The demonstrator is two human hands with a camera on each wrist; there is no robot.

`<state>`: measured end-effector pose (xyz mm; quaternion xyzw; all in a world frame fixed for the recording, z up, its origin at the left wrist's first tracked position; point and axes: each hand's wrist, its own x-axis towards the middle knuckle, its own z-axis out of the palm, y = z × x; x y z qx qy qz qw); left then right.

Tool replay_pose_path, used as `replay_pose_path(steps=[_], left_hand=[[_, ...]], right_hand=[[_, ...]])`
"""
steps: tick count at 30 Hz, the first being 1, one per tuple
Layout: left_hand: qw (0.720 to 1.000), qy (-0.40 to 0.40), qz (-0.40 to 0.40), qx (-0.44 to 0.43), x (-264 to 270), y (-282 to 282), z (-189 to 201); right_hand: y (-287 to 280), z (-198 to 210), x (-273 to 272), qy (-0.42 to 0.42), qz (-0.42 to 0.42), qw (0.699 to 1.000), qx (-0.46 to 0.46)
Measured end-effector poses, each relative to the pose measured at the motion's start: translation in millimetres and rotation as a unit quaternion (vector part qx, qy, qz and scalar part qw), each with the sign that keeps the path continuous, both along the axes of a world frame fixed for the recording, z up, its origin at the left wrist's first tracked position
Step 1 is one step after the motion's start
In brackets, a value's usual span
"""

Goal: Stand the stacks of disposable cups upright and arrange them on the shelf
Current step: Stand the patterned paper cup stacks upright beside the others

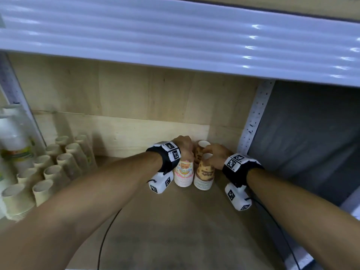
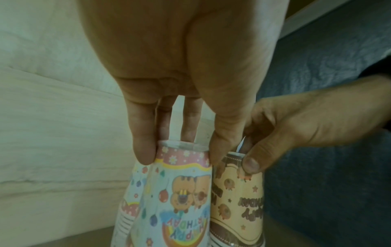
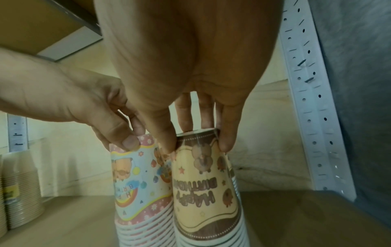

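Note:
Two printed cup stacks stand mouth-down side by side near the shelf's back right corner. My left hand (image 1: pixel 184 148) pinches the top of the pink and blue birthday stack (image 1: pixel 184 173) (image 2: pixel 177 197) from above, thumb and fingers around its upper rim. My right hand (image 1: pixel 214 154) grips the top of the brown and cream stack (image 1: pixel 204 173) (image 3: pixel 203 183) the same way. The two stacks touch each other. A second brown printed stack (image 1: pixel 200 150) stands just behind them, partly hidden by my hands.
Several plain beige cup stacks (image 1: pixel 58 164) stand in rows at the left of the wooden shelf (image 1: pixel 175 221). A wrapped white stack (image 1: pixel 13 137) stands further left. A perforated metal upright (image 1: pixel 253 117) bounds the right side; a white shelf (image 1: pixel 175 36) hangs overhead.

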<state>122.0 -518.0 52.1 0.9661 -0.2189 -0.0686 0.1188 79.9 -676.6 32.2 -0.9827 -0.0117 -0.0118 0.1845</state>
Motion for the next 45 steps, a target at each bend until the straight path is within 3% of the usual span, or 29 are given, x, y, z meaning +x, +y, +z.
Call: replay_pose_path(steps=[18,26,30,34,45], left_hand=[[0.999,0.021,0.002,-0.031,7,1,-5],[1.000,-0.005,0.001,-0.009,-1,14,6],[1.000,0.000,0.027,-0.011,-6,40,26],[0.999,0.000,0.041,-0.008,-17,78,51],[0.988,0.035,0.148,0.026,-55,239,80]], right_hand=[[-4,-10,14,0.015,0.011,0.998,0.060],[5,4,7,-0.001,0.001,0.999,0.038],[27,17,9,-0.058,-0.012,0.998,0.000],[60,26,15,-0.036,0.015,0.999,-0.003],[222,52,-8,-0.014,0.187,0.982,0.030]])
